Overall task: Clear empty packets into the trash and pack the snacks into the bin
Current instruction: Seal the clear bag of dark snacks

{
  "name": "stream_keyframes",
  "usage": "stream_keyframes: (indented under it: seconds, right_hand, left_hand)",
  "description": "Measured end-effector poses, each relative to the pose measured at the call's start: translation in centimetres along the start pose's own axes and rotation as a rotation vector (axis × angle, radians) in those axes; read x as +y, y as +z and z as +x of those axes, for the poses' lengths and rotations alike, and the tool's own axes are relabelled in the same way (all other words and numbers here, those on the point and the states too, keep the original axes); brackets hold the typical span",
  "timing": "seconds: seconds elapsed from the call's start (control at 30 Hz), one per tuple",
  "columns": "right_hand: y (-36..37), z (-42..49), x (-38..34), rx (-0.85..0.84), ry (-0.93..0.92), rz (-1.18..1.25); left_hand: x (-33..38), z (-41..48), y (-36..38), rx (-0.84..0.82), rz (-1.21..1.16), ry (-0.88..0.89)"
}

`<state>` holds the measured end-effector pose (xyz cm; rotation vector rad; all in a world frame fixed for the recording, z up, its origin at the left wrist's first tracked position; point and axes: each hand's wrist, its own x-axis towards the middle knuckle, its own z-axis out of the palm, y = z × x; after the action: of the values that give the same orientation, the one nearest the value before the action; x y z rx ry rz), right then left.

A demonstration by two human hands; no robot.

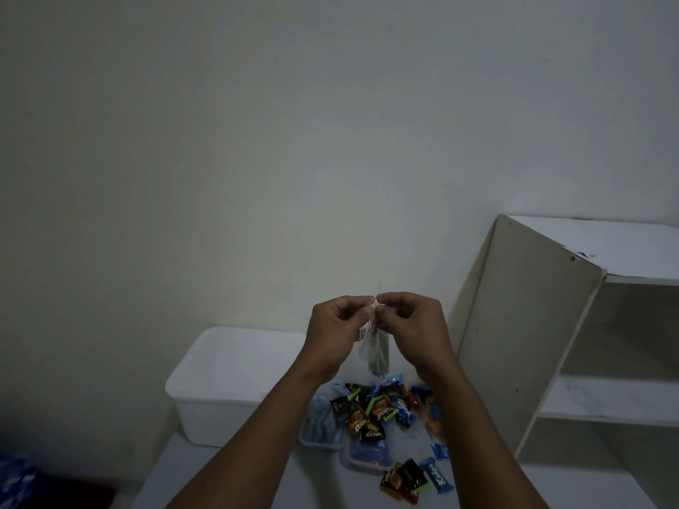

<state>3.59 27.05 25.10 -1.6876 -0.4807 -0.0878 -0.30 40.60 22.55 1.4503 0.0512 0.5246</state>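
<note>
Table (205,468) runs along the near bottom. Lidded bin (235,380) on it at far left, against the wall (257,141). Snack pile (382,409) just right of the bin, some packets lying in two small tubs (362,461). More snacks (415,479) nearer, right of the tubs. Shelf unit (532,325) right of the table. Both hands (340,336) raised above the pile, pinching a thin packet (374,347) between them.

A white open shelf unit (573,325) stands at right against the plain wall (257,141); blue patterned fabric (16,479) lies lower left.
</note>
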Motion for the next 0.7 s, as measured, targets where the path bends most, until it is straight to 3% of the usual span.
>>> stream_keyframes:
  seconds: [0.2,0.4,0.53,0.7]
  right_hand:
    - [0.39,-0.2,-0.27,-0.099,0.006,-0.011]
    - [0.51,-0.33,0.04,-0.025,-0.01,-0.037]
    - [0.3,-0.59,-0.32,-0.135,0.01,-0.041]
    - [0.4,-0.83,-0.37,-0.129,0.005,-0.047]
  left_hand:
    - [-0.03,0.03,-0.25,0.051,-0.059,-0.027]
    - [0.08,-0.05,-0.55,-0.03,0.029,-0.069]
    - [-0.05,0.15,-0.64,0.03,0.047,-0.059]
    - [-0.29,-0.15,-0.34,0.097,-0.012,-0.069]
